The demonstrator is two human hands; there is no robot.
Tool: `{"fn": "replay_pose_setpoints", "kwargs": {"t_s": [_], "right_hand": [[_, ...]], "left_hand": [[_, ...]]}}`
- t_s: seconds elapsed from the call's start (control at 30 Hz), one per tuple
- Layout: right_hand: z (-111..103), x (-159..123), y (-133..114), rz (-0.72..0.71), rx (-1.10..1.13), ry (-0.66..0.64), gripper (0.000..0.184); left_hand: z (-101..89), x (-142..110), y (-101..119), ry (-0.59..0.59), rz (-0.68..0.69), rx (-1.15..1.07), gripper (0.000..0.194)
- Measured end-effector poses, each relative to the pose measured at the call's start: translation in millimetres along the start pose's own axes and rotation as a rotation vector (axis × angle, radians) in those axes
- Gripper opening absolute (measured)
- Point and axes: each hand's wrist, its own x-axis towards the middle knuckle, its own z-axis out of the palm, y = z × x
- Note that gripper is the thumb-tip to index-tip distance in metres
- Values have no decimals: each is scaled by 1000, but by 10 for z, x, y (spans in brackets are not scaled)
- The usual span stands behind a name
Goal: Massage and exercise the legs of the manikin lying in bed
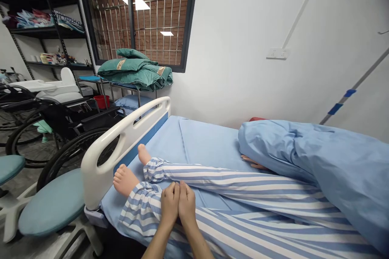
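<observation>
My left hand (169,202) and my right hand (186,204) are closed into fists, side by side with thumbs touching. Both are over the near lower leg of a figure lying on the bed, which looks like a care manikin. No object shows in either fist; the undersides of the fingers are hidden. Blue-and-white striped trousers (231,178) cover the legs. A bare near foot (125,180) and far foot (144,154) point toward the footboard (127,129). A folded-back blue quilt (304,149) covers the upper body, with the manikin's fingers (253,162) showing below it.
A light blue sheet (206,135) covers the mattress. Left of the bed stand a round stool (54,202) and a wheelchair (69,125). Green folded bedding (136,71) lies on a rack under the window. Black shelves (48,30) stand at far left.
</observation>
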Motion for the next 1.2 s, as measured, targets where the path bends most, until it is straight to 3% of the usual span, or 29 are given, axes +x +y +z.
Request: {"fn": "replay_pose_setpoints", "kwargs": {"t_s": [0.13, 0.33, 0.6, 0.7, 0.93, 1.03, 1.2], "right_hand": [[-69, 15, -79, -2, -62, -44, 45], [-308, 16, -341, -117, -193, -25, 45], [-308, -87, 80, -121, -396, -37, 44], [-308, -67, 91, -112, -338, -27, 45], [-369, 7, 76, -54, -119, 58, 47], [-384, 25, 61, -24, -67, 66, 46], [-374, 25, 45, -5, -6, 89, 42]], "left_hand": [[-32, 6, 62, 3, -9, 9, 34], [-28, -20, 95, -25, 0, 26, 37], [8, 6, 41, -55, 0, 43, 36], [34, 32, 119, -76, -24, -58, 37], [69, 82, 532, -72, -104, -472, 42], [135, 31, 505, -44, -116, -443, 41], [246, -90, 298, -49, -16, -176, 38]]}}
